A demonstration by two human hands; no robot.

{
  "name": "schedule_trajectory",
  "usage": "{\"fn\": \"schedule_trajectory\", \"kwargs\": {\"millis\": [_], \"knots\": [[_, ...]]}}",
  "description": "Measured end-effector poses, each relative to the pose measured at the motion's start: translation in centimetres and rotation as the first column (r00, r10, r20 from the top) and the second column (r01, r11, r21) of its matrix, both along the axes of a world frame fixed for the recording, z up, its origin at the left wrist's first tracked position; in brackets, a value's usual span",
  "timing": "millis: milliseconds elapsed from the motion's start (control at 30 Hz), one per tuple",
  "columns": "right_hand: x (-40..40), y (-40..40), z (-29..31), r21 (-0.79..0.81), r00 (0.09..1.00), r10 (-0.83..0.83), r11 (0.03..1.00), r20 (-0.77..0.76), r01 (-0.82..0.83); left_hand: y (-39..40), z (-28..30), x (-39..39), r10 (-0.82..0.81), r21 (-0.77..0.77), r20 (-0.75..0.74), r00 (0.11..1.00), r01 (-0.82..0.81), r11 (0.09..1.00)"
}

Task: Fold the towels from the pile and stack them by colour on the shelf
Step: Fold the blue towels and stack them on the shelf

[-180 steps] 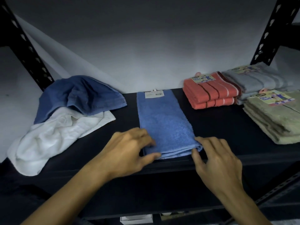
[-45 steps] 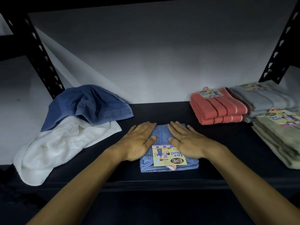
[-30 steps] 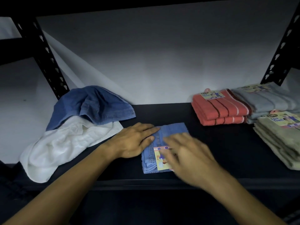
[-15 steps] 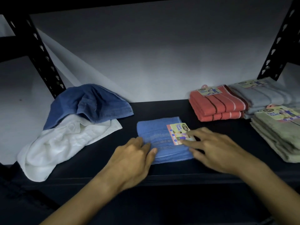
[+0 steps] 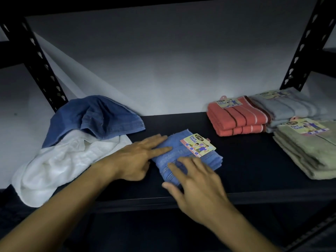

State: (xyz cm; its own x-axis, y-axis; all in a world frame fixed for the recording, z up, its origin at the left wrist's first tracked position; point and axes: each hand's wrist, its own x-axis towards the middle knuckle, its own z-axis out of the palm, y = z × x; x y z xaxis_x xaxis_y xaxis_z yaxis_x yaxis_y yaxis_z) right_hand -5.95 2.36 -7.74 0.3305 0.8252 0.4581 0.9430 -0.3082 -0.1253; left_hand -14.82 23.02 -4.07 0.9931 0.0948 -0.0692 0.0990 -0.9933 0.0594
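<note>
Blue towel [image 5: 183,157] folded on shelf [image 5: 254,171], both hands flat on it.

You're standing at a storage or stockroom rack, not a furnished room: a black metal shelf [image 5: 245,160] on slotted steel uprights [image 5: 305,44], set against a bare pale wall [image 5: 163,66]. The folded towels on the right, coral [image 5: 238,119], grey [image 5: 291,106] and green [image 5: 309,148], carry printed "Face Towel" retail labels [image 5: 307,126], which points to shop stock.
</note>
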Motion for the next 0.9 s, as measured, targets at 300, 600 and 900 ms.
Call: {"fn": "schedule_trajectory", "kwargs": {"millis": [300,600,900], "knots": [[3.0,-3.3,-0.4,-0.012,0.986,0.165,0.986,0.008,-0.165,-2.5,-2.3,-2.2,-0.080,0.188,0.241,0.967,0.034,0.982],[6.7,-6.9,1.7,-0.158,0.989,0.121,0.978,-0.081,-0.133,-8.7,-2.2,-0.5,0.012,0.134,0.325,0.945,-0.058,0.989],[6.7,-4.5,0.8,-0.387,0.986,0.152,0.906,-0.072,-0.168,-8.9,-1.7,2.2,0.098,0.093,-0.138,0.986,-0.086,0.992]]}}
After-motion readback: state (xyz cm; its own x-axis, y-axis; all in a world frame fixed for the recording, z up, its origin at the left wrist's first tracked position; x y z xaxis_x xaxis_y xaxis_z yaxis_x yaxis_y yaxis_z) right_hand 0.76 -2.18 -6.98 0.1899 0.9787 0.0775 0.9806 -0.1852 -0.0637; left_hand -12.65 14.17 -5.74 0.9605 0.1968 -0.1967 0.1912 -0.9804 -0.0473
